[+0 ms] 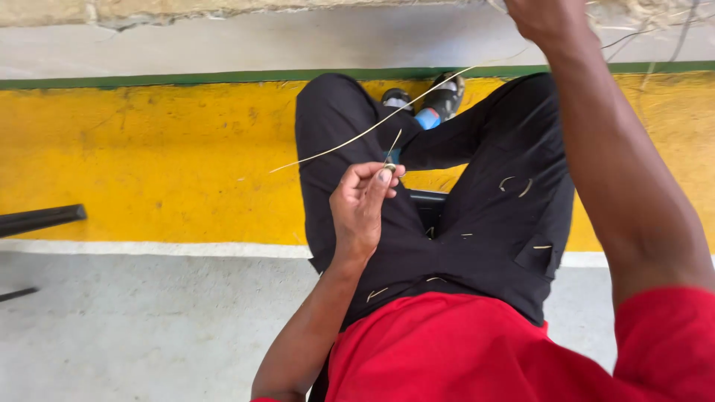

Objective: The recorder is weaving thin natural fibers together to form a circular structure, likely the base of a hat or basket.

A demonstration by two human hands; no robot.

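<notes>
- Two bare hands show in the head view, both the person's own; the left hand [363, 205] is raised over the lap with thumb and fingers pinched together on the near end of a thin straw-coloured strand [372, 126]; a small pale bit sits at the fingertips, too small to tell what it is.
- The strand runs from that pinch up and to the right, across the black trousers [491, 223] toward the top edge; a second, longer length slants from over the yellow floor band [149, 164] on the left, up past the shoes [439, 100], toward the right hand.
- The right hand [544, 16] is lifted high at the top edge, mostly cut off; whether its fingers are together or apart cannot be told; loose pale fibres [648, 22] hang just beside it.
- Short snippets of strand lie scattered on the trousers; a red shirt [462, 350] fills the bottom of the view.
- The yellow band is edged by a green stripe [149, 78] above and a white line below; grey concrete lies nearer; a dark bar [41, 219] juts in from the left.
</notes>
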